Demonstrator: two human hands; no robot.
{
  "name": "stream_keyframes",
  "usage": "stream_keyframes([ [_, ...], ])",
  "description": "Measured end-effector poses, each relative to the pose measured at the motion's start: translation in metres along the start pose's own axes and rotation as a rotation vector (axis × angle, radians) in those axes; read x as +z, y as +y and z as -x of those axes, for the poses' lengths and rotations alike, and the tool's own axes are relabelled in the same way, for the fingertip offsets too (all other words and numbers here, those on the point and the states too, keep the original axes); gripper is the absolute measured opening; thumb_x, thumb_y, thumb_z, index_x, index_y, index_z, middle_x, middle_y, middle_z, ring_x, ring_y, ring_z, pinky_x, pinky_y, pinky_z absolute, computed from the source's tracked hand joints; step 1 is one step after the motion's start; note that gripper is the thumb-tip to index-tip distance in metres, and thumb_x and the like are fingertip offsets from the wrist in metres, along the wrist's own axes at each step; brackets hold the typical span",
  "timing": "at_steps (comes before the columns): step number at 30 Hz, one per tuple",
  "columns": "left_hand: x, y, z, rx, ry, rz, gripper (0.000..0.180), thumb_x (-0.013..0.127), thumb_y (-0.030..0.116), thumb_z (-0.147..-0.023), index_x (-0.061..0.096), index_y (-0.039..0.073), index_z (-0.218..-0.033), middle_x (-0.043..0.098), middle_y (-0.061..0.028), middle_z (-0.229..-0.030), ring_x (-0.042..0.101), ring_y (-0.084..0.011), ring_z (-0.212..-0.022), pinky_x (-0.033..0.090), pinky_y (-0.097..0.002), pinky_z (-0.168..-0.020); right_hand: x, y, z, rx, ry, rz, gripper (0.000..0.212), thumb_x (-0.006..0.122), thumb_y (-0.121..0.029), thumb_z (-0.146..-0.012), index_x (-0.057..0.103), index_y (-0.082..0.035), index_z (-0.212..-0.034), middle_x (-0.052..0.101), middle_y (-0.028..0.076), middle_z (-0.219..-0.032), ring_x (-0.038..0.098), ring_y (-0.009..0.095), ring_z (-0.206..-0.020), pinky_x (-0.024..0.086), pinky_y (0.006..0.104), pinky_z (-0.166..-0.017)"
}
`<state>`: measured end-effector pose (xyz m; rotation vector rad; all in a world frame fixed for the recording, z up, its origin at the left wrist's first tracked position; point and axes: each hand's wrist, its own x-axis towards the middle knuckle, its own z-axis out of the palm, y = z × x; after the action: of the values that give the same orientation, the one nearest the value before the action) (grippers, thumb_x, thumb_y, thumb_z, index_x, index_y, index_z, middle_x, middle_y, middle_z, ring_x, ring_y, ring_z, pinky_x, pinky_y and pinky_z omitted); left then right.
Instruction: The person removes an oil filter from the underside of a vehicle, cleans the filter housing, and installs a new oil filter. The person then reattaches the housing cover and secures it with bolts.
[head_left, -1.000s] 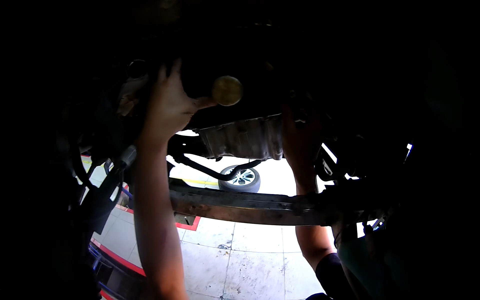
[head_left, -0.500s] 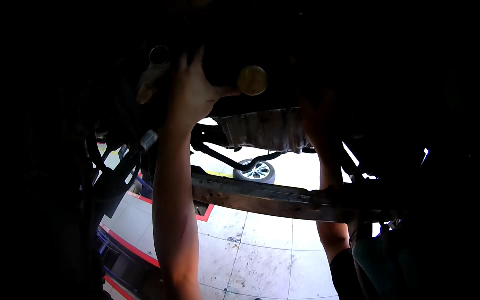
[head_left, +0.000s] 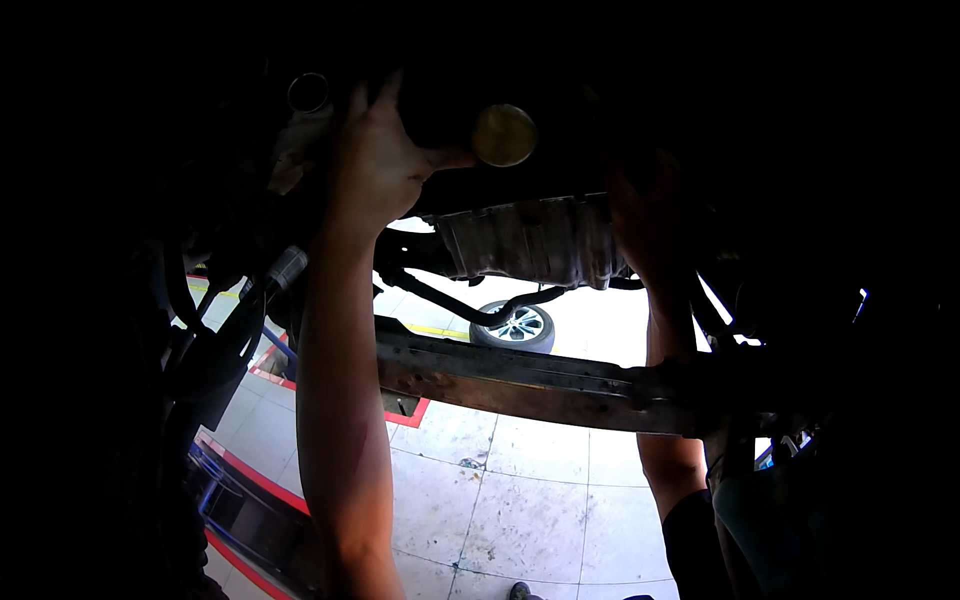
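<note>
My left hand reaches up into the dark underside of a vehicle, its fingers apart and thumb stretched sideways. The thumb tip meets, or nearly meets, the edge of a dull brassy round disc. Up and left of that hand is a thin metal ring. My right hand is raised on the other side of a ribbed metal casing, deep in shadow. Its fingers, and anything they touch, cannot be made out. The right forearm passes behind a metal crossbar.
A curved black hose runs below the casing. On the left hang a grey cylindrical fitting and dark cables. Beneath, a wheel with tyre lies on the pale tiled floor, near a red-edged pit. A shoe shows at the bottom edge.
The view has shifted slightly, so the disc, casing and both hands sit a little higher in it. A shoe shows more at the bottom. The left hand keeps its spread pose.
</note>
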<state>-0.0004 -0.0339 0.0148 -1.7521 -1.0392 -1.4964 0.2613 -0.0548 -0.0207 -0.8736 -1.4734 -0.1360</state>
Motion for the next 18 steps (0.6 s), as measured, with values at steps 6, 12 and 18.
stream_keyframes([
  [6, 0.007, 0.0, -0.002, -0.017, -0.009, 0.068, 0.111, 0.093, 0.043, -0.059, 0.041, 0.001, -0.148, 0.042, -0.0296, -0.146, 0.048, -0.0429, -0.132, 0.05, -0.0507, -0.103, 0.002, 0.01, -0.005, -0.131, 0.095, 0.039, 0.038, 0.068, -0.034, -0.096, 0.065, -0.001, -0.114, 0.069, 0.008, -0.084, 0.067, 0.015, -0.073, 0.052, 0.0307, -0.066],
  [12, 0.003, 0.004, -0.002, 0.001, -0.015, 0.061, 0.107, 0.09, 0.041, -0.064, 0.039, 0.001, -0.149, 0.038, -0.03, -0.149, 0.047, -0.044, -0.134, 0.049, -0.0502, -0.103, 0.001, 0.002, 0.001, -0.073, 0.076, 0.083, 0.052, 0.065, -0.04, -0.097, 0.056, -0.002, -0.13, 0.066, 0.017, -0.116, 0.065, 0.029, -0.107, 0.053, 0.0414, -0.09],
  [18, 0.002, 0.011, 0.002, 0.006, -0.039, 0.087, 0.1, 0.087, 0.037, -0.069, 0.039, 0.001, -0.149, 0.038, -0.0302, -0.15, 0.046, -0.044, -0.135, 0.049, -0.0499, -0.105, 0.004, 0.003, 0.002, -0.085, 0.127, -0.003, 0.05, 0.068, -0.041, -0.094, 0.062, -0.002, -0.124, 0.068, 0.016, -0.111, 0.067, 0.028, -0.104, 0.054, 0.0413, -0.089],
])
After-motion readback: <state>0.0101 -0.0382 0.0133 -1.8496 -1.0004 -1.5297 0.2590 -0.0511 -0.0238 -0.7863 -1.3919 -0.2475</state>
